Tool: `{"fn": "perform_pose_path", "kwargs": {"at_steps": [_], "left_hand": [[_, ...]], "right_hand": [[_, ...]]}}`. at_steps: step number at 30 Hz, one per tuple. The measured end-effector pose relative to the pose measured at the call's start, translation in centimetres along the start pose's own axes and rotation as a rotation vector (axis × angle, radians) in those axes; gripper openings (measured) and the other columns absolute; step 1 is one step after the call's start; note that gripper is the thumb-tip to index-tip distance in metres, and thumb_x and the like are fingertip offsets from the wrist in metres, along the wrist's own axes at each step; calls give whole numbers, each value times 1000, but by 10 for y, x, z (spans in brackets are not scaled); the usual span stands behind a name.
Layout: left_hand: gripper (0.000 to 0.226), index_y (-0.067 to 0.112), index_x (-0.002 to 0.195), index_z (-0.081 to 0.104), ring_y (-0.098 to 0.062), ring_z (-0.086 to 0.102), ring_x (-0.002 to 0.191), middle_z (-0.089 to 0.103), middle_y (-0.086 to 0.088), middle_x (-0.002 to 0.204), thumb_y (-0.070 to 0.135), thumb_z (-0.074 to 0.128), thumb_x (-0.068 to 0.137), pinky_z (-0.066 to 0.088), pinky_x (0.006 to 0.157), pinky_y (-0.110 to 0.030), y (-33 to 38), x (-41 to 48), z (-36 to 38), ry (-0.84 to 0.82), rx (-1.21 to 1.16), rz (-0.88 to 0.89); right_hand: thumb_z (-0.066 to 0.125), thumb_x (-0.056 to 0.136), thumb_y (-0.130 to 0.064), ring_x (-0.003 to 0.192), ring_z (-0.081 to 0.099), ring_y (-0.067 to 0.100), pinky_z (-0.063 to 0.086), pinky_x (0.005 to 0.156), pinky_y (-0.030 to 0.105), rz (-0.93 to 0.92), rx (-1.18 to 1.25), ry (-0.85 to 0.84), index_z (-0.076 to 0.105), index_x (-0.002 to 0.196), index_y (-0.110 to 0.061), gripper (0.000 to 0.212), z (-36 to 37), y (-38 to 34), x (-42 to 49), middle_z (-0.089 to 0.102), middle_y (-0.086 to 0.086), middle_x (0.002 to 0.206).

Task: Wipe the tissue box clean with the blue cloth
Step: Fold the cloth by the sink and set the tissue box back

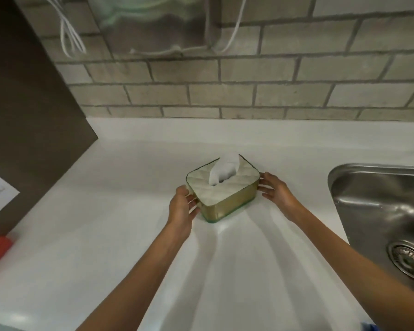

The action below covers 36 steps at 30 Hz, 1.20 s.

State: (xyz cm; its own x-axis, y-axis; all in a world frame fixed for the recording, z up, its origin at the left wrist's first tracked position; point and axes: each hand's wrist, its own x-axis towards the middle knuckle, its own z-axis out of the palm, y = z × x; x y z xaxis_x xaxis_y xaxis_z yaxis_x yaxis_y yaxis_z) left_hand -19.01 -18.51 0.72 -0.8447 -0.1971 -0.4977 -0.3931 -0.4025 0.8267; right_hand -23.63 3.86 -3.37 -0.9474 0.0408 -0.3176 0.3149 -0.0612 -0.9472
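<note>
Two bare hands frame a tissue box on a white bench.

The tissue box (221, 191), gold-sided with a pale quilted top and a white tissue (225, 168) standing out of its slot, sits on the bench (105, 235) near the middle, turned at an angle to the brick wall (249, 75). The left hand (182, 206) is loosely cupped, fingers touching the box's left end. The right hand (276, 189) is spread wide with its fingertips at or just beside the right end; contact is unclear. Neither hand grips the box. A steel sink (380, 211) lies well apart to the right. A small blue patch (370, 327) shows at the bottom right edge; what it is cannot be told.
</note>
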Motion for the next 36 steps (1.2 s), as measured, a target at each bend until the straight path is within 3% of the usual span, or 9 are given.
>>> {"fn": "perform_pose_path", "kwargs": {"at_steps": [6, 11, 13, 15, 17, 21, 28, 32, 36], "left_hand": [[37, 10, 77, 57, -18, 56, 73, 60, -5, 77, 34, 36, 96, 46, 75, -28, 49, 65, -4, -25, 111, 41], [45, 13, 84, 60, -19, 55, 93, 63, -4, 95, 45, 30, 96, 40, 90, -28, 78, 110, -6, -87, 232, 58], [51, 12, 110, 58, -19, 50, 114, 58, -4, 122, 50, 27, 95, 32, 102, -34, 87, 126, -10, -120, 283, 66], [62, 10, 137, 42, -21, 42, 130, 47, -2, 141, 53, 26, 95, 27, 107, -38, 97, 141, -12, -119, 301, 80], [65, 11, 142, 35, -21, 40, 133, 44, -3, 145, 54, 25, 94, 26, 108, -39, 106, 153, -11, -117, 302, 94], [63, 11, 141, 36, -20, 39, 134, 42, -2, 146, 54, 24, 95, 26, 110, -39, 116, 172, -8, -128, 298, 104], [53, 14, 130, 48, -16, 46, 118, 50, 4, 118, 50, 27, 96, 31, 105, -34, 118, 192, -6, -131, 275, 140], [37, 23, 93, 55, -13, 45, 105, 48, 7, 106, 49, 29, 96, 32, 99, -29, 116, 199, -6, -138, 277, 148], [37, 25, 89, 55, -12, 44, 106, 51, 9, 104, 50, 28, 96, 31, 101, -29, 116, 201, -7, -148, 279, 155]], "right_hand": [[39, 93, -32, 106, 54, 20, 38, 96, 29, 14, 34, 8, 53, 107, -23, 21, 45, -7, 17, 58, 2, 110], [38, 94, -32, 110, 50, 19, 35, 97, 28, 21, 54, 26, 45, 131, -15, 41, 78, -20, 39, 51, 4, 120], [39, 94, -32, 110, 49, 18, 34, 95, 28, 25, 70, 32, 45, 130, -17, 40, 90, -24, 49, 51, 3, 118], [39, 93, -33, 110, 48, 18, 33, 95, 28, 22, 80, 30, 45, 126, -20, 36, 100, -28, 59, 50, 2, 117], [38, 93, -36, 111, 48, 18, 32, 97, 29, 16, 76, 22, 44, 123, -22, 34, 109, -29, 69, 49, 0, 117], [38, 92, -41, 115, 47, 19, 30, 99, 32, 15, 71, 34, 43, 115, -25, 28, 121, -32, 90, 52, -7, 106], [38, 92, -43, 128, 43, 24, 27, 107, 38, 32, 37, 71, 38, 135, -17, 50, 130, -39, 116, 45, 5, 131], [38, 92, -42, 128, 43, 25, 27, 106, 37, 29, 36, 86, 39, 134, -17, 49, 131, -41, 120, 45, 2, 125], [39, 91, -43, 125, 44, 25, 29, 100, 33, 29, 30, 88, 42, 128, -19, 44, 132, -43, 121, 45, 1, 119]]}}
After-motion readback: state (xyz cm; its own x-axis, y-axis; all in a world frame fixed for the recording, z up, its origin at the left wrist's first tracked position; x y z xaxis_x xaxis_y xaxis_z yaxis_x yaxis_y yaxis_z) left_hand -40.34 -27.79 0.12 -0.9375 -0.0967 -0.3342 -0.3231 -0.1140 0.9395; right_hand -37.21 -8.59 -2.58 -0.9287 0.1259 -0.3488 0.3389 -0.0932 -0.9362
